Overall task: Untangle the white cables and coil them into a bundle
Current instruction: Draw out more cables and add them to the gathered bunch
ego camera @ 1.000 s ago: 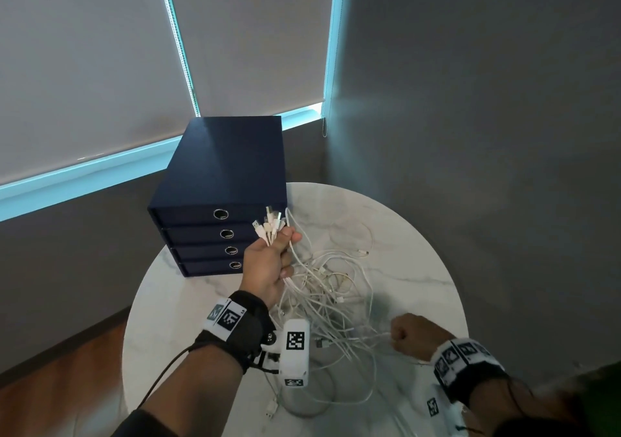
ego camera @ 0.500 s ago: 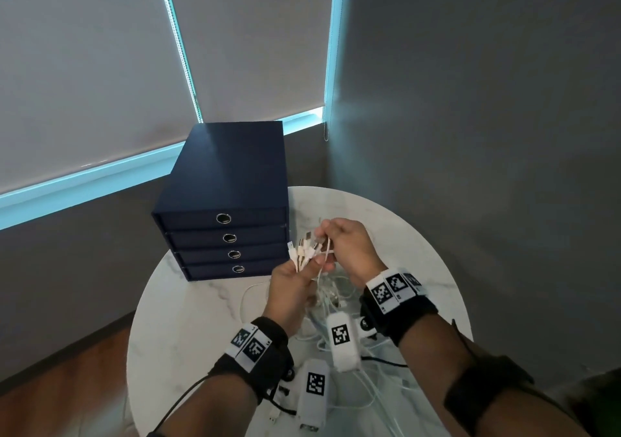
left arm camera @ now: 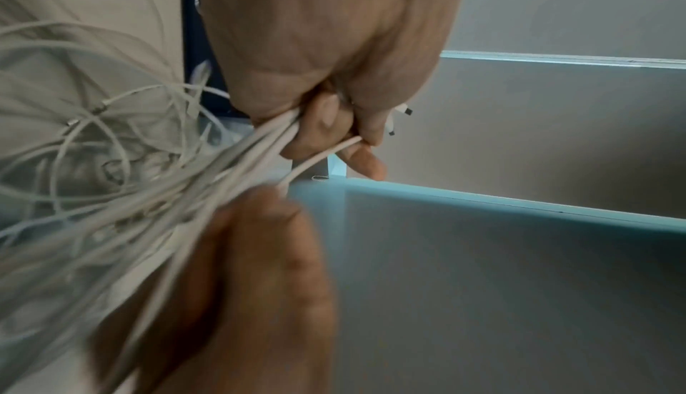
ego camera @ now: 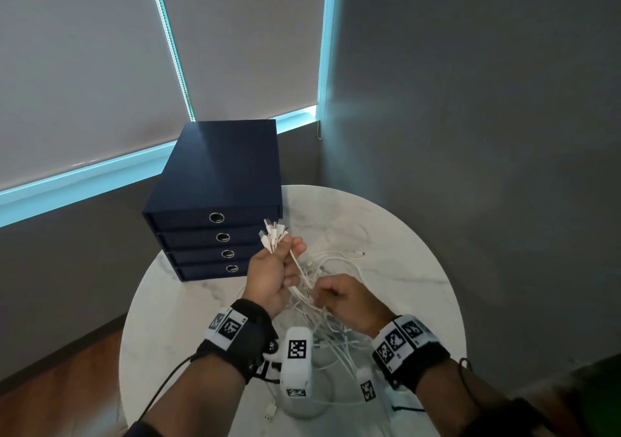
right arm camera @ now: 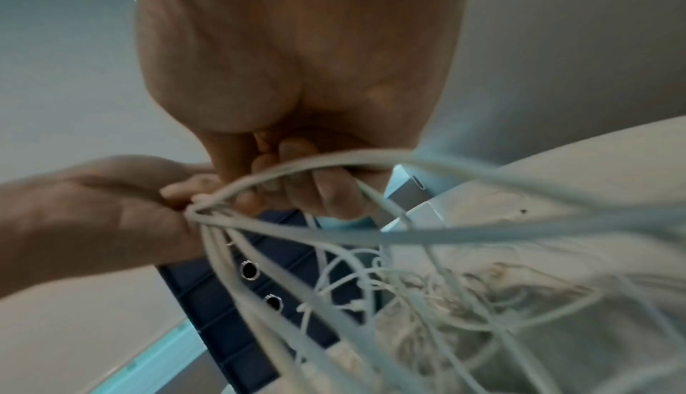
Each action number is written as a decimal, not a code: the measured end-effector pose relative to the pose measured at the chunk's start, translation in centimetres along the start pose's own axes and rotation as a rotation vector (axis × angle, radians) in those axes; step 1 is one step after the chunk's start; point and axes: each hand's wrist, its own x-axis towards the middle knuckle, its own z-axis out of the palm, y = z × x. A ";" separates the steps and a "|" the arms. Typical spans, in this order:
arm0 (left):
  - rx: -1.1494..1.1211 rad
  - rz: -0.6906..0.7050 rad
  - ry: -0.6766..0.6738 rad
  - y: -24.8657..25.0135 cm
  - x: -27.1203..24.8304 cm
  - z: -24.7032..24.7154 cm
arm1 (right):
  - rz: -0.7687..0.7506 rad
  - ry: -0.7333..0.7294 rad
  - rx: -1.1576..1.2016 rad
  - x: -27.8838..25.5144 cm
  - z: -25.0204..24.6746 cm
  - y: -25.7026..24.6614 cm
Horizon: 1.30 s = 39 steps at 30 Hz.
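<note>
A tangle of thin white cables lies on the round marble table and rises into my hands. My left hand grips a bunch of them, with the plug ends sticking up above the fist. In the left wrist view the left hand has its fingers curled round the strands. My right hand, just right of and below the left, has its fingers curled round cable strands under the bunch. In the right wrist view a cable loop runs across the curled fingers.
A dark blue four-drawer box stands at the table's back left, close behind my left hand. A grey wall runs along the right and window blinds hang behind. More cable loops and a loose plug lie near the table's front edge.
My right hand has dropped from the plug ends down to the strands below the left fist. The left hand still holds the bunch upright, a little nearer the drawers.
</note>
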 end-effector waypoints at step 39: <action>0.503 0.046 0.065 -0.4 0.9 -2.9 | 0.456 0.894 -0.220 -4.8 -15.3 6.7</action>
